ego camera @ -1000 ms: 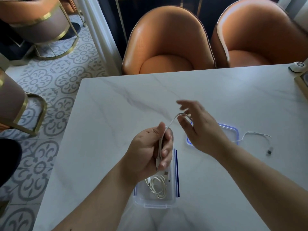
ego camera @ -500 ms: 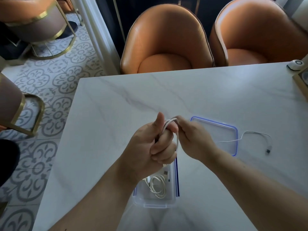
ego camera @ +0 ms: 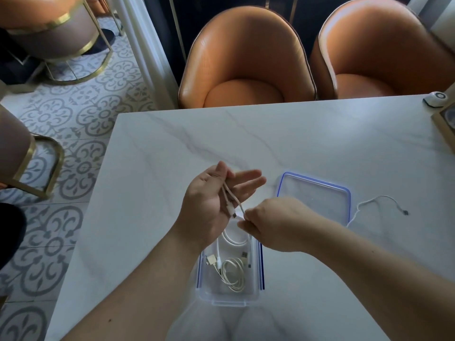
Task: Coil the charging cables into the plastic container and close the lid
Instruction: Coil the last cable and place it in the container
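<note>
The left hand (ego camera: 209, 205) lies open, palm up, white cable (ego camera: 230, 201) running lengthwise across it. The right hand (ego camera: 273, 222) pinches the cable's near end, directly above the plastic container (ego camera: 256, 295) (lid (ego camera: 344, 193) off, to the right).

No readable text, label or number anywhere.

Glossy marble-look table (ego camera: 307, 143); clear plastic container (ego camera: 229, 297).

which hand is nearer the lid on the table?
Right. The right hand sits just beside the lid's near-left edge, pinching the cable. The left hand is further left, open-palmed, above the container.
</note>
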